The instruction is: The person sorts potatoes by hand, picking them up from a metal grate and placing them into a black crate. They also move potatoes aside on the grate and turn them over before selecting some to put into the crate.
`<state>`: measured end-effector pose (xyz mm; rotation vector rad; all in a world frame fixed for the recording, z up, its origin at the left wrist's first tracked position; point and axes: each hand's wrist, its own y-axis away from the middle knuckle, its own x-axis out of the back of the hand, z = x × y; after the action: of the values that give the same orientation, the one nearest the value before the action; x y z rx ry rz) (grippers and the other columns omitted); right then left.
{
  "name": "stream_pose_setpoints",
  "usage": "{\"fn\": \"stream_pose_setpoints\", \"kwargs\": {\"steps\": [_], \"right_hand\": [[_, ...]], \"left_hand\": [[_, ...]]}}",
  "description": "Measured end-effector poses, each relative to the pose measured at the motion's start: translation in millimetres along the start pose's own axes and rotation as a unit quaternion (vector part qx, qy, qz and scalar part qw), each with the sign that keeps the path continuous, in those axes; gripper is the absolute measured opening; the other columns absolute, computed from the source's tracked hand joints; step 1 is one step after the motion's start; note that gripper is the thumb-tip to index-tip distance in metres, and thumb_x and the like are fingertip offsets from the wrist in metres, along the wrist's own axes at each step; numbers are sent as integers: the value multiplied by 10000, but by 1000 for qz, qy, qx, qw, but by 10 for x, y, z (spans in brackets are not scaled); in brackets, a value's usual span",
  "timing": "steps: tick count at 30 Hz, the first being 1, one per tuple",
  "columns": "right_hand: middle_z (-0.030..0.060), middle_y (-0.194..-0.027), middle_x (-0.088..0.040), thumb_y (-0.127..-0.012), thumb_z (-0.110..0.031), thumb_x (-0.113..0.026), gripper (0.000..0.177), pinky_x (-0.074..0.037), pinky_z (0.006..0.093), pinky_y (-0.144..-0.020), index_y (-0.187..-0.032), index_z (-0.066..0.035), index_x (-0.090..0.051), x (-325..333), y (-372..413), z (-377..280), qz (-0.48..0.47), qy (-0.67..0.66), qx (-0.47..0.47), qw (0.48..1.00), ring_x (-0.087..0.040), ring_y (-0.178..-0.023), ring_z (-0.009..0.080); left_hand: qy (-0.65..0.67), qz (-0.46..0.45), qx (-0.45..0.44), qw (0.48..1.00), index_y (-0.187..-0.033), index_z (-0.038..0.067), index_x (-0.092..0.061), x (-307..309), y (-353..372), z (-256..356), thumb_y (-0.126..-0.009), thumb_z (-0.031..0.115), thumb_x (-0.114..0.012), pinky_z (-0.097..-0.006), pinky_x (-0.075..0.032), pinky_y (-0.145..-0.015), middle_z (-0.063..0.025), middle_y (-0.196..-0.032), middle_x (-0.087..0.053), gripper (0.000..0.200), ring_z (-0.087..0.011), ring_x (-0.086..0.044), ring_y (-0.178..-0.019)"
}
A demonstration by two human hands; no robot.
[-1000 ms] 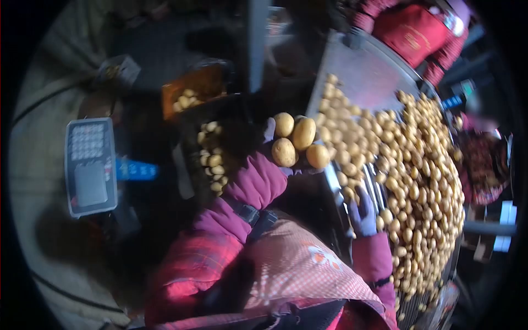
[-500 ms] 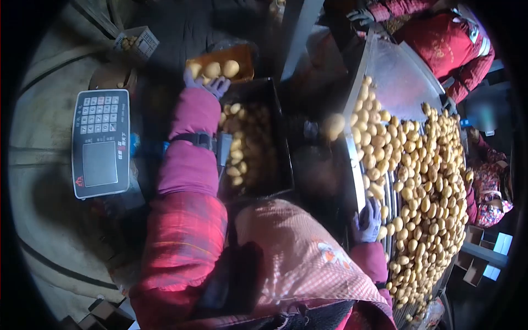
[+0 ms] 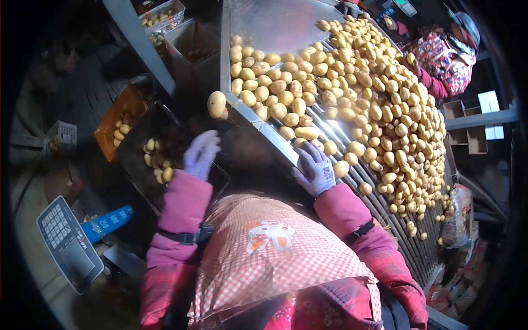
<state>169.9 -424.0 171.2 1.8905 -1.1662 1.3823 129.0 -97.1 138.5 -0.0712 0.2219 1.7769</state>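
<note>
My left hand (image 3: pixel 201 154), in a pale purple glove, hovers over the right side of a black crate (image 3: pixel 144 177) with potatoes inside. Its fingers are partly bent and no potato shows in it. My right hand (image 3: pixel 315 169), gloved alike, rests at the metal edge of the sorting table with fingers spread, close to potatoes on the rollers (image 3: pixel 352 144). Nothing shows in its grasp. Many yellow potatoes (image 3: pixel 401 129) cover the rollers. One large potato (image 3: pixel 216 103) is just outside the table's left corner.
An orange crate (image 3: pixel 105 125) with potatoes adjoins the black one. At the lower left is a scale (image 3: pixel 70 244). White boxes (image 3: pixel 190 41) stand behind a metal post (image 3: pixel 140 45). Across the table is a co-worker (image 3: pixel 448 55); cardboard boxes (image 3: pixel 476 140) lie right.
The view has turned toward the table. My left hand has left the orange crate and the potatoes there and come back nearer my body. My right hand remains by the table edge.
</note>
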Motion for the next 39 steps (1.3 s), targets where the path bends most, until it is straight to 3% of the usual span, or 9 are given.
{"fn": "stream_pose_setpoints", "kwargs": {"steps": [9, 14, 17, 25, 27, 33, 35, 37, 39], "right_hand": [[210, -1173, -616, -837, -209, -668, 413, -464, 426, -957, -1209, -43, -602, 665, 993, 1074, 228, -68, -192, 952, -587, -1094, 389], [204, -1095, -646, -883, -410, -610, 606, -493, 380, -906, -1362, -59, -490, 935, 1913, 1358, 52, -233, -497, 834, -643, -1002, 327], [202, -1128, -659, -860, -452, -613, 713, -493, 425, -908, -1434, -91, -391, 866, 1634, 1083, -49, -78, -453, 887, -642, -1034, 368], [104, -1018, -649, -804, -264, -691, 477, -486, 416, -849, -1254, -157, -575, 855, 822, 988, 44, -11, -182, 982, -631, -968, 290], [80, -1130, -597, -765, -243, -697, 494, -456, 438, -892, -1237, -170, -574, 790, 601, 905, 46, 70, 38, 996, -572, -1076, 292], [129, -1226, -555, -788, -231, -684, 463, -427, 446, -934, -1235, -165, -582, 441, 177, 1006, -60, 80, 21, 995, -554, -1103, 284], [122, -1174, -597, -818, -223, -677, 421, -452, 418, -922, -1225, -143, -601, 614, 26, 1006, -131, 67, -14, 989, -597, -1041, 256], [101, -1112, -648, -897, -228, -645, 361, -483, 341, -883, -1227, -87, -603, 742, -82, 1011, -77, -285, -211, 932, -618, -995, 165], [79, -1089, -652, -937, -266, -631, 435, -492, 293, -861, -1292, -28, -550, 710, -124, 938, -54, -522, -187, 831, -604, -981, 148]], "left_hand": [[-346, -268, -224, 871, -1195, 25, -605, -1325, -125, 316, -870, 132, -643, -366, -507, -872, -180, -1122, -628, 344, -318, -622, -1037], [-345, -333, -393, 785, -1058, 60, -635, -1809, -206, 220, -798, 178, -660, -456, -483, -794, -134, -990, -649, 286, -340, -627, -887], [-376, -363, -383, 762, -1068, 81, -639, -1939, -227, 0, -802, 276, -651, -449, -453, -787, -110, -927, -659, 330, -316, -629, -812], [-509, -356, -293, 727, -1077, 102, -647, -1999, -223, -117, -837, 372, -607, -442, -458, -774, -87, -918, -686, 363, -285, -652, -823], [-508, -343, -290, 735, -1084, 103, -645, -2008, -231, -107, -844, 400, -586, -449, -451, -781, -80, -920, -686, 387, -276, -652, -823], [-513, -367, -193, 752, -1138, 74, -640, -2063, -269, -2, -862, 324, -629, -405, -498, -789, -98, -962, -687, 372, -247, -662, -871], [-190, -289, 12, 938, -1193, 59, -622, -2059, -301, -104, -932, 282, -589, -351, -501, -871, -68, -1008, -666, 345, -202, -644, -961], [-85, -286, 73, 952, -1295, 60, -555, -2063, -343, 109, -988, 227, -530, -333, -485, -933, -57, -1106, -616, 350, -190, -601, -1043], [254, -179, 359, 880, -1362, 82, -488, -2177, -362, 301, -995, 228, -515, -362, -502, -905, -78, -1167, -597, 396, -217, -605, -1047]]}}
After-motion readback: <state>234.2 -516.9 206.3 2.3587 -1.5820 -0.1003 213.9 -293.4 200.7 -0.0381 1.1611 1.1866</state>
